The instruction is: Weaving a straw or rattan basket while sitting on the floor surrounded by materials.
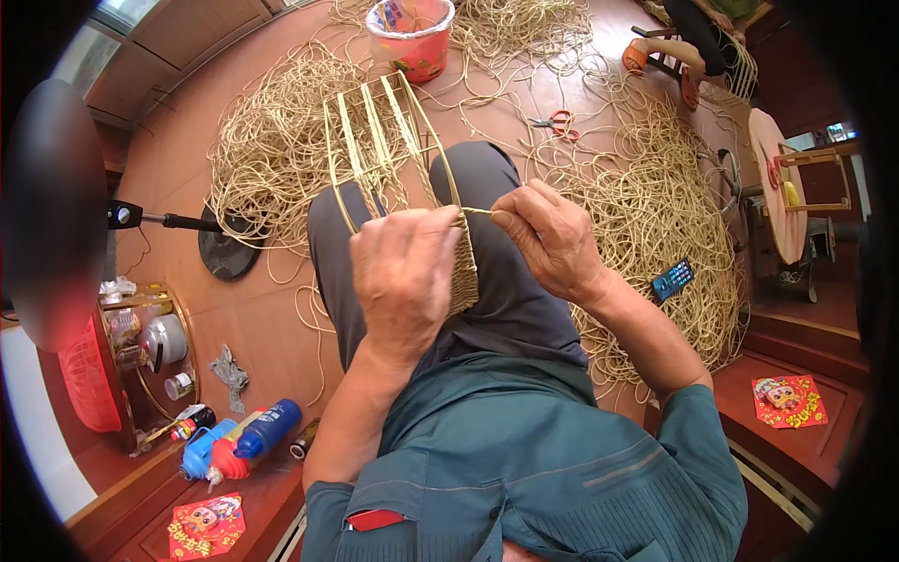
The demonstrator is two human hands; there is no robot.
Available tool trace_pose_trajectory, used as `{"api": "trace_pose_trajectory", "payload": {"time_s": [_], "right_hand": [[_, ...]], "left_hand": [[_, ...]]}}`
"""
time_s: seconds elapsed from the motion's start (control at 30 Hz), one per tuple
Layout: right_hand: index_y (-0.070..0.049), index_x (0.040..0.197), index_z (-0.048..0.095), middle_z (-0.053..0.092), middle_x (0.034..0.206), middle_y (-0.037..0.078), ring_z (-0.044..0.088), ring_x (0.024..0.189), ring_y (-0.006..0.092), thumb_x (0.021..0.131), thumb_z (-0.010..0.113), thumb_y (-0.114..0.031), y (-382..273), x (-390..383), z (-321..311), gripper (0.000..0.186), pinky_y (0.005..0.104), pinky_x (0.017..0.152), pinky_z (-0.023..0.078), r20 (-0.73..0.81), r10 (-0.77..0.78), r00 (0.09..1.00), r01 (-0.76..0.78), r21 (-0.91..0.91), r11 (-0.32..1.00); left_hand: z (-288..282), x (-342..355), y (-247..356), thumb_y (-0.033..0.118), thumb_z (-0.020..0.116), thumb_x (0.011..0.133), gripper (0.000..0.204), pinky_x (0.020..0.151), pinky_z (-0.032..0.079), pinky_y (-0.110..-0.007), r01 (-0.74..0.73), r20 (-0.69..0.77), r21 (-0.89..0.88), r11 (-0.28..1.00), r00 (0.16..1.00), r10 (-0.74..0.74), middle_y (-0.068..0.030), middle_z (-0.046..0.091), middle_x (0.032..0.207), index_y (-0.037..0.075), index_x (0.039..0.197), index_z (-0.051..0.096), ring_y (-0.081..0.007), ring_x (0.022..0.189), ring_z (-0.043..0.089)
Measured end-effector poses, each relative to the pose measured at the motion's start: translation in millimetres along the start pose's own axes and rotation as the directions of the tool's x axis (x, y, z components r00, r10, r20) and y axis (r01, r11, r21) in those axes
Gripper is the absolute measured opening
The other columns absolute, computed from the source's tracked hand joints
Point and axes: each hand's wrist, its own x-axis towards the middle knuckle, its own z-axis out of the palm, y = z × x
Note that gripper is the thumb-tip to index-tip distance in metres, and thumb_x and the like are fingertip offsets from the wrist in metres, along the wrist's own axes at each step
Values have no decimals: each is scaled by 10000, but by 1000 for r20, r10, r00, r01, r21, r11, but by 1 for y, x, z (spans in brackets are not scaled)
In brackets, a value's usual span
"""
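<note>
from my distant post i watch a partly woven basket (pixel 464 276) rest on a seated person's lap (pixel 520 295), its bare ribs pointing away from the body. the right hand (pixel 551 239) has its grip pinched on a thin straw-coloured strand (pixel 478 211) at the basket's edge. the left hand (pixel 405 281), blurred, curls over the woven side; i cannot tell whether its grip closes on anything. red-handled scissors (pixel 563 126) lie on the floor (pixel 234 318), a phone (pixel 672 279) on heaped cord (pixel 646 215).
</note>
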Motion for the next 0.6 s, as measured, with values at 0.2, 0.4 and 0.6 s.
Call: {"api": "trace_pose_trajectory", "payload": {"time_s": [0.2, 0.4, 0.6], "right_hand": [[-64, 1050, 727, 662, 906, 115, 698, 820, 326, 1020, 767, -151, -21, -2, -10, 100, 415, 672, 562, 32, -10, 999, 13, -91, 996], [-46, 1158, 751, 717, 1072, 109, 744, 929, 263, 941, 811, -21, -28, -20, 1, 227, 376, 764, 619, -163, -209, 964, 216, 30, 976], [-31, 1351, 666, 695, 1179, 137, 733, 942, 253, 940, 812, -20, -25, -14, 32, 437, 355, 785, 624, -122, 83, 989, -60, 185, 981]], "left_hand": [[16, 10, 1, 116, 828, 930, 183, 859, 467, -414, -107, 24, -33, 994, 994, 108, -24, 703, 1004, 153, 1099, 768, -256, 939, 641], [3, 11, -6, 119, 790, 974, 66, 829, 475, -401, 159, -34, -115, 981, 986, -164, -60, 699, 930, 96, 1032, 769, -259, 853, 651], [0, 21, -4, 124, 803, 950, 79, 765, 493, -396, 244, 11, -133, 961, 970, -244, -46, 697, 891, 103, 995, 741, -258, 789, 667]]}}
